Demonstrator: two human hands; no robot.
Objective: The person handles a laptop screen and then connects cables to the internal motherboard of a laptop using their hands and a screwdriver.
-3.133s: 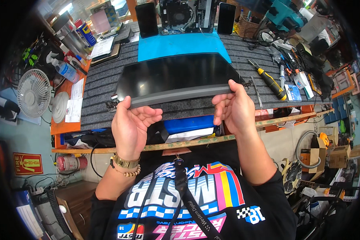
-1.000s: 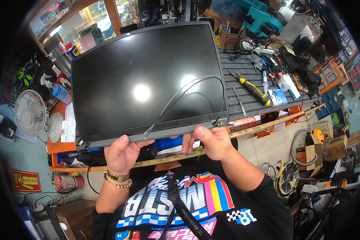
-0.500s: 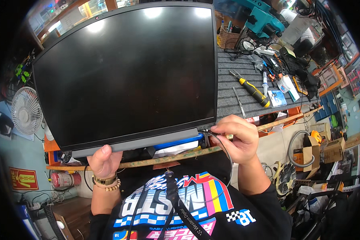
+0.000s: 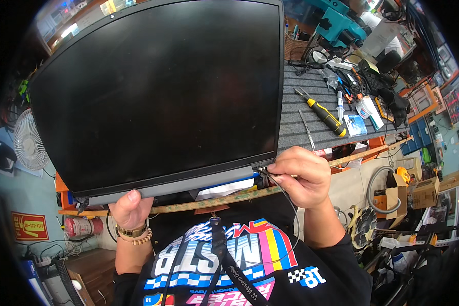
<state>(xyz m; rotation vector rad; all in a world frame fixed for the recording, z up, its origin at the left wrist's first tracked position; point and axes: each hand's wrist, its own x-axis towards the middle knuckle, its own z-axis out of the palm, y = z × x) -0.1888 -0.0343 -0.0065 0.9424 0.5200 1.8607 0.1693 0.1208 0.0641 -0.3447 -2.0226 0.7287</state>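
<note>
Grip: the left hand (image 4: 130, 209) supports the lower edge of the large black flat display panel (image 4: 158, 86) from beneath, thumb on its grey bottom bezel strip (image 4: 173, 184); the right hand (image 4: 300, 176) pinches a thin cable end (image 4: 262, 169) at the panel's lower right corner. Compared with the views seconds ago, the panel has been raised from near-flat to upright and now fills the view, held above the grey ribbed mat (image 4: 311, 102) on the bench. The right hand has shifted from the bottom edge to the corner. A yellow-and-black screwdriver (image 4: 325, 115) lies on the mat, right of the panel.
</note>
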